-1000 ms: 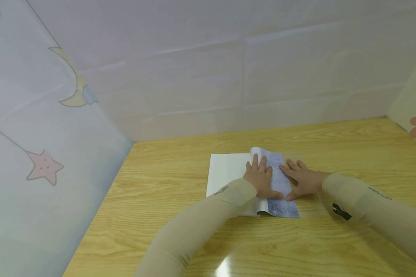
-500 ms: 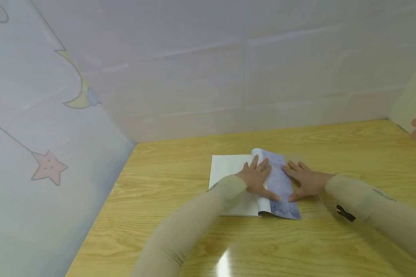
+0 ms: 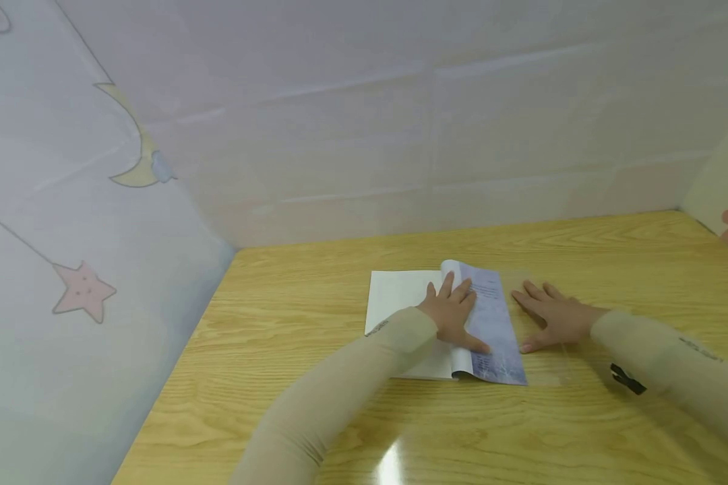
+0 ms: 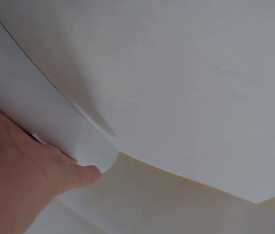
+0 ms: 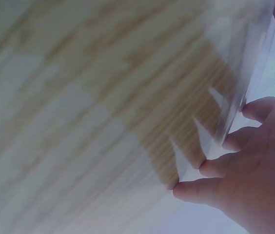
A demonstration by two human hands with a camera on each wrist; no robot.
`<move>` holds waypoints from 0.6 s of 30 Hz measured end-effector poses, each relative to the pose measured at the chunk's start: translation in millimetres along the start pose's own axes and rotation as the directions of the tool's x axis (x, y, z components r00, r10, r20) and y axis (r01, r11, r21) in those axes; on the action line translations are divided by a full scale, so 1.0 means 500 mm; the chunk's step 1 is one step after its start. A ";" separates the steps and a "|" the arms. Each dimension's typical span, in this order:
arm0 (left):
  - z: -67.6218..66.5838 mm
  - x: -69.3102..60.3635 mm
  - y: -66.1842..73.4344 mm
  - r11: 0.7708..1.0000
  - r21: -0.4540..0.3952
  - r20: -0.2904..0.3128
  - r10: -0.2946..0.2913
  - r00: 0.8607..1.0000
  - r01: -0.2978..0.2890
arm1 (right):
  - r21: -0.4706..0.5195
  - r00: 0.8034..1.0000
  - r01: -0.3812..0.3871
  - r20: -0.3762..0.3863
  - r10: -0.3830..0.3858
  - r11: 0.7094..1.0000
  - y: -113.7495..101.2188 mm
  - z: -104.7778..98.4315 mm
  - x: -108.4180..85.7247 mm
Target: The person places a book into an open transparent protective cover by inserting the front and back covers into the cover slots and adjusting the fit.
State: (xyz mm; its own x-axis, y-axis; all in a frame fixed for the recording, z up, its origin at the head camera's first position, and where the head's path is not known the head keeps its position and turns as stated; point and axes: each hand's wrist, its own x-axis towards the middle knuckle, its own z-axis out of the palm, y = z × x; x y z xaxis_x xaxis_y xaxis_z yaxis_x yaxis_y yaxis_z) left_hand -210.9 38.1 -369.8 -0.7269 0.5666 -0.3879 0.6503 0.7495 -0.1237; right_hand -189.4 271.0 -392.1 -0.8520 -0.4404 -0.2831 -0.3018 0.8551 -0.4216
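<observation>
A booklet lies on the table in the head view, with a white page on its left. Its purple printed cover curls over toward the right. My left hand rests on the rolled fold with fingers spread; in the left wrist view the thumb lies along the white fold. Beyond the cover's right edge spreads a clear plastic sheet. My right hand lies on this sheet, fingers extended. In the right wrist view, the fingertips touch the shiny sheet. The sheet's far edges are hard to see.
The wooden table extends around the booklet. A pale wall sheet stands behind it, and another with a moon and a star is at the left. A black clip-like piece is beside the right sleeve.
My right hand has slid rightward, off the purple cover's edge and onto the clear sheet. My left hand shifted slightly left first and then stayed nearly still on the fold.
</observation>
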 end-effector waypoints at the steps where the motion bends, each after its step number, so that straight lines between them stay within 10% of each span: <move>1: 0.000 0.001 0.002 1.000 0.015 0.003 -0.006 1.000 0.006 | 0.000 1.000 0.000 0.001 0.000 1.000 0.002 0.001 -0.001; 18: -0.017 -0.006 0.025 0.995 0.094 0.022 -0.036 0.999 0.033 | 0.013 1.000 0.002 0.013 -0.002 1.000 0.002 0.000 -0.004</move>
State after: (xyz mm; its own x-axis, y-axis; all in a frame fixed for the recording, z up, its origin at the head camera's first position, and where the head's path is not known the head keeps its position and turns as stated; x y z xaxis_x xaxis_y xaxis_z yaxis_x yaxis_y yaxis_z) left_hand -202.3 48.6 -362.4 -0.7445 0.5318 -0.4036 0.6436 0.7325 -0.2220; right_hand -188.1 272.7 -391.7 -0.8457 -0.4459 -0.2931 -0.2981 0.8504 -0.4336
